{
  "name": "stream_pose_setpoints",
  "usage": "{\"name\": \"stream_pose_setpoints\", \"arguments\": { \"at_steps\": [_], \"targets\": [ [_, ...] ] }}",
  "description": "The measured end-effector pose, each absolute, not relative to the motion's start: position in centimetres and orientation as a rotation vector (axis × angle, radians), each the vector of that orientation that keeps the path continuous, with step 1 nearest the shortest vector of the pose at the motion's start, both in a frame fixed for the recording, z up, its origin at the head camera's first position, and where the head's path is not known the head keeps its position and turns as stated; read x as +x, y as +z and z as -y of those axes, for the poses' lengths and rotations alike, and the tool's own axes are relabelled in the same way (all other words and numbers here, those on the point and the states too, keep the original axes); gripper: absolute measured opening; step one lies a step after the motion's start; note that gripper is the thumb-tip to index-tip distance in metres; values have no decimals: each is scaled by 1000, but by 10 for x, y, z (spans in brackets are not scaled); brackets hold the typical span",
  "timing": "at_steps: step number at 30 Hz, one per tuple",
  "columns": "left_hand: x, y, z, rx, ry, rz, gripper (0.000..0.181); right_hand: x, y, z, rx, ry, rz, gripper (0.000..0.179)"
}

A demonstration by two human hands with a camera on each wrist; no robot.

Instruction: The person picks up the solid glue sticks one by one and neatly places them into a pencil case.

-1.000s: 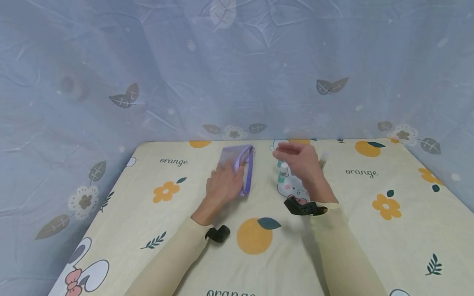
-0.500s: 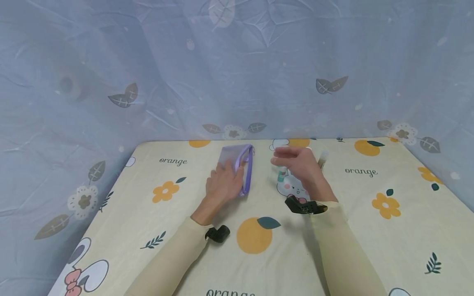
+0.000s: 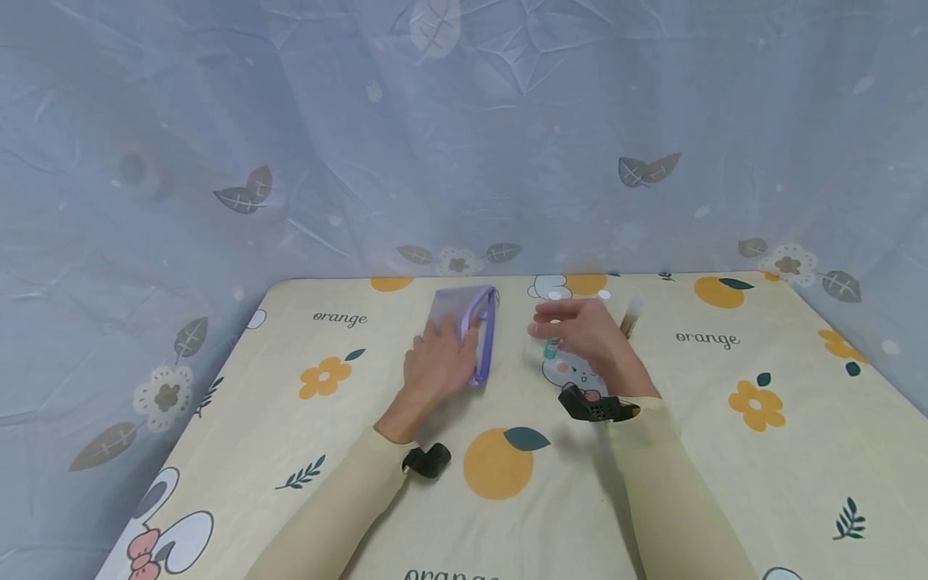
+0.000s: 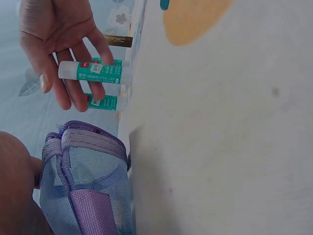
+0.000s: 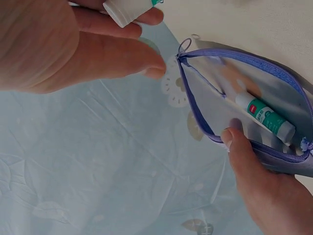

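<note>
Since the earlier frame, the bare right hand (image 3: 583, 326) has been lowered a little toward the near side, while the bare left hand (image 3: 438, 362) has been kept in place. On a cream tablecloth printed with oranges (image 3: 551, 515), three white-capped, green-labelled cylindrical glue sticks are stood upright to the right: the foremost stick (image 4: 98, 72), a second stick (image 4: 105, 102) and a third stick (image 4: 118, 62), partly hidden. The foremost stick, its long axis vertical, is set on the palm side of the right fingers, with the thumb held apart from it; the right hand is far nearer to it than the left. Those fingers are loosely parted and nothing is gripped; whether the stick is touched cannot be told.

To the left, a see-through mesh pouch with a purple zip (image 3: 487, 346) is held by the left hand, one digit bent over its rim, its mouth gaping rightward. Inside, a fourth glue stick (image 5: 268, 117) is laid slantwise. A brown-gold tube with a pale cap (image 3: 631, 318) is placed right of the right hand.
</note>
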State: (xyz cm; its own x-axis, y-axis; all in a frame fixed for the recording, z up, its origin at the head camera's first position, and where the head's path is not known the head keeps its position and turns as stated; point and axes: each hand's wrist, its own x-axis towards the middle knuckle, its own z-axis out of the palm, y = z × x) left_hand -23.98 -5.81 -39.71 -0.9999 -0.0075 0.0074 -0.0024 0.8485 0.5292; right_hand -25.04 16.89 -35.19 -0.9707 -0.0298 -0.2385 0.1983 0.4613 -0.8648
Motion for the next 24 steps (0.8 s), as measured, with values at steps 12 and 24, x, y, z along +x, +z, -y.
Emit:
{"name": "stream_pose_setpoints", "arguments": {
  "at_steps": [12,24],
  "targets": [
    [-239,-398,58,2,-863,3025,70,-250,-357,-169,181,-1460,-2447,51],
    [-240,-397,58,-5,-848,3015,69,-255,-362,-166,243,-1476,-2453,47]
  ]
}}
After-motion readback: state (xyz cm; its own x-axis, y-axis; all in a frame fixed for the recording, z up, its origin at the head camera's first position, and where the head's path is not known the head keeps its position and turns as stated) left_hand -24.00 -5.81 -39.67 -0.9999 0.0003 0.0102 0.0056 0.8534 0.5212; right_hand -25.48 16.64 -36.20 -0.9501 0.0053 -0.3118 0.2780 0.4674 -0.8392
